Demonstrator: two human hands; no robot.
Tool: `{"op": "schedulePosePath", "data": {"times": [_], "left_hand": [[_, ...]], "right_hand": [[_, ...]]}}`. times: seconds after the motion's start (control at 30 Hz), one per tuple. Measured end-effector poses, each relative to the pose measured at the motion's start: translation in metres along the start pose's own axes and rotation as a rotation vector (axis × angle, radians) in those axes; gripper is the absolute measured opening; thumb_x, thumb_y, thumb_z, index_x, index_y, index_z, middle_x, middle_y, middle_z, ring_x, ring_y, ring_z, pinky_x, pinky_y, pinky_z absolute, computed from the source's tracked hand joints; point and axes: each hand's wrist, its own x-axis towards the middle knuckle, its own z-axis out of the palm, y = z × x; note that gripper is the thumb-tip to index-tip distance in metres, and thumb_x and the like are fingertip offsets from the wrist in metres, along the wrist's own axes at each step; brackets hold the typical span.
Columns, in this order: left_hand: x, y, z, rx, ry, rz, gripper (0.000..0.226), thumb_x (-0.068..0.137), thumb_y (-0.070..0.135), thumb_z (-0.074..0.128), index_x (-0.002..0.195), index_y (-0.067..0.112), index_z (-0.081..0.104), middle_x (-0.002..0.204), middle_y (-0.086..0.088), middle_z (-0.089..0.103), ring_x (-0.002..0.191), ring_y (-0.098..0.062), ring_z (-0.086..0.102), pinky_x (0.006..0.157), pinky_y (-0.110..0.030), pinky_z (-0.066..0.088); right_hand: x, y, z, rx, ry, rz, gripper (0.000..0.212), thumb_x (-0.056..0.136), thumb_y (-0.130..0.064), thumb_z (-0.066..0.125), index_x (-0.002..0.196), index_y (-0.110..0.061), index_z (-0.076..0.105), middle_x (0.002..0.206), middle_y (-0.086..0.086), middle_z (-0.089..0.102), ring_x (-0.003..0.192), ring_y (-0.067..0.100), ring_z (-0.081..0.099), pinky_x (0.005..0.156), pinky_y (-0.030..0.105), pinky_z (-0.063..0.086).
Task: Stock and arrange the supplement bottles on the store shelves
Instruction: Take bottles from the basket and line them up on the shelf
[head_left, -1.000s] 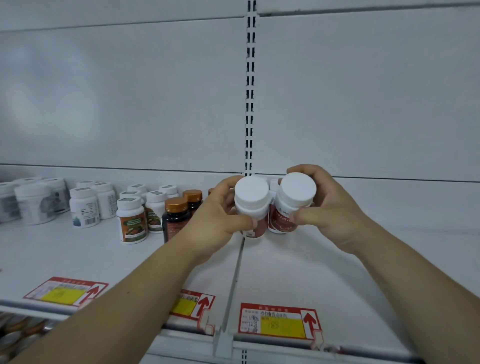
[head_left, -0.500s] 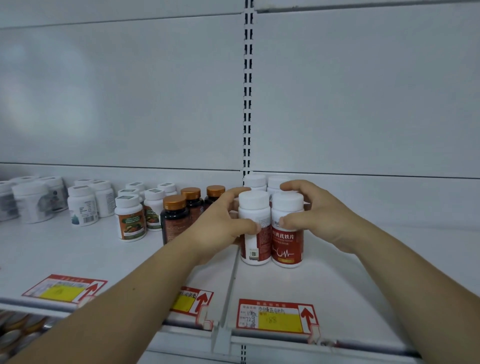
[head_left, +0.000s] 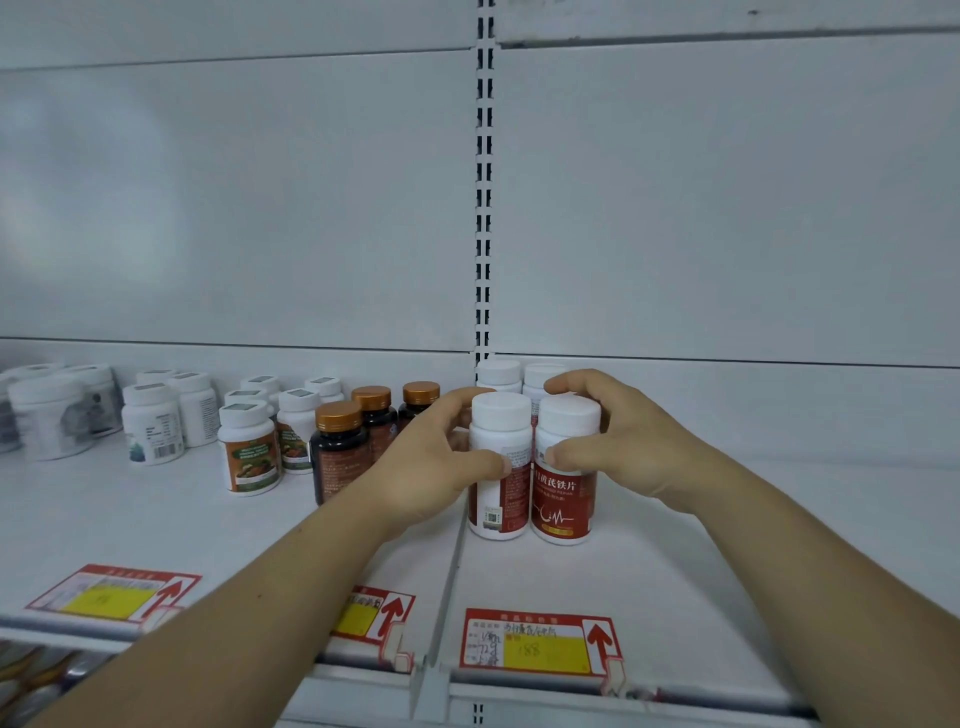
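Note:
Two white bottles with red labels stand upright side by side on the white shelf (head_left: 649, 582), just right of the shelf seam. My left hand (head_left: 431, 462) grips the left red-label bottle (head_left: 501, 467), thumb on its front and fingers round its left side. My right hand (head_left: 623, 447) grips the right red-label bottle (head_left: 563, 499), thumb on the front and index finger curled over the cap's back. Behind them stand two more white-capped bottles (head_left: 501, 374), mostly hidden.
Left of my hands stand dark bottles with copper caps (head_left: 337, 447), white bottles with orange labels (head_left: 249, 452) and further white jars (head_left: 52, 415). Red and yellow price tags (head_left: 540, 644) line the shelf's front edge. A slotted upright (head_left: 484, 208) splits the back panel.
One second ago both bottles were held tilted above the shelf. They have come down and stand upright on the shelf, with my hands still round them.

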Motion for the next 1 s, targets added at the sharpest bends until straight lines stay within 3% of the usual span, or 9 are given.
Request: {"op": "schedulePosePath", "data": {"times": [0.17,0.37,0.5,0.57,0.63,0.7,0.77,0.9,1.0], "left_hand": [[0.002,-0.002,-0.001,0.007,-0.025,-0.029,0.067,0.078,0.004,0.071,0.133,0.03,0.044,0.122,0.006,0.059,0.109,-0.012,0.06,0.091,-0.034,0.052],[0.003,-0.005,0.0,0.01,-0.028,-0.024,0.066,0.078,0.006,0.071,0.131,0.033,0.042,0.122,0.007,0.058,0.108,-0.01,0.059,0.086,-0.028,0.051],[0.005,-0.004,0.0,0.029,-0.021,-0.016,0.058,0.083,0.012,0.068,0.13,0.035,0.043,0.123,0.007,0.057,0.108,-0.009,0.058,0.083,-0.024,0.051],[0.005,0.0,0.001,0.019,-0.013,-0.027,0.052,0.088,0.02,0.062,0.135,0.031,0.042,0.126,0.005,0.056,0.108,-0.011,0.058,0.085,-0.026,0.051],[0.008,0.007,-0.002,0.035,0.015,-0.044,0.049,0.092,0.032,0.056,0.138,0.032,0.04,0.13,0.004,0.052,0.111,-0.013,0.056,0.092,-0.033,0.049],[0.016,0.018,-0.01,0.093,0.073,-0.03,0.047,0.09,0.044,0.054,0.135,0.036,0.042,0.128,0.009,0.051,0.115,-0.014,0.053,0.1,-0.042,0.044],[0.026,0.033,-0.018,0.17,0.128,0.004,0.043,0.091,0.044,0.053,0.133,0.035,0.044,0.124,0.01,0.053,0.115,-0.014,0.052,0.103,-0.043,0.041],[0.058,0.061,-0.03,0.41,0.124,-0.009,0.048,0.091,0.038,0.057,0.136,0.029,0.043,0.128,0.005,0.049,0.107,-0.015,0.05,0.09,-0.031,0.043],[0.083,0.062,-0.028,0.653,0.033,-0.04,0.057,0.089,0.034,0.062,0.14,0.025,0.038,0.142,-0.004,0.042,0.117,-0.02,0.048,0.087,-0.027,0.037]], "right_hand": [[-0.002,-0.002,0.0,-0.009,-0.004,0.013,0.055,0.072,-0.007,0.076,0.113,-0.035,0.052,0.107,-0.008,0.061,0.095,0.015,0.063,0.084,0.034,0.053],[-0.001,-0.003,0.0,-0.017,0.004,0.009,0.053,0.074,-0.01,0.076,0.113,-0.036,0.052,0.106,-0.012,0.06,0.094,0.011,0.062,0.081,0.029,0.053],[0.003,-0.003,-0.002,0.022,0.042,-0.009,0.035,0.081,-0.023,0.069,0.109,-0.037,0.054,0.109,-0.008,0.06,0.1,0.013,0.06,0.087,0.03,0.049],[0.005,-0.007,-0.004,0.037,0.084,-0.011,0.026,0.086,-0.031,0.063,0.11,-0.037,0.056,0.113,-0.007,0.06,0.105,0.012,0.058,0.091,0.031,0.046],[0.008,-0.012,-0.009,0.035,0.135,0.0,0.029,0.088,-0.038,0.059,0.117,-0.035,0.056,0.12,-0.009,0.058,0.106,0.008,0.055,0.093,0.031,0.044],[0.013,-0.02,-0.014,-0.012,0.183,0.003,0.04,0.088,-0.044,0.057,0.125,-0.032,0.054,0.124,-0.011,0.054,0.108,0.008,0.052,0.094,0.029,0.041],[0.021,-0.029,-0.021,-0.092,0.19,0.004,0.048,0.086,-0.048,0.058,0.13,-0.031,0.051,0.126,-0.009,0.052,0.11,0.009,0.05,0.089,0.027,0.037],[0.047,-0.042,-0.031,-0.338,0.107,0.041,0.06,0.084,-0.048,0.063,0.138,-0.027,0.044,0.14,-0.001,0.046,0.115,0.014,0.048,0.085,0.026,0.036],[0.068,-0.039,-0.03,-0.567,0.024,0.084,0.065,0.084,-0.046,0.065,0.14,-0.024,0.041,0.143,0.003,0.044,0.124,0.018,0.046,0.087,0.025,0.034]]}}
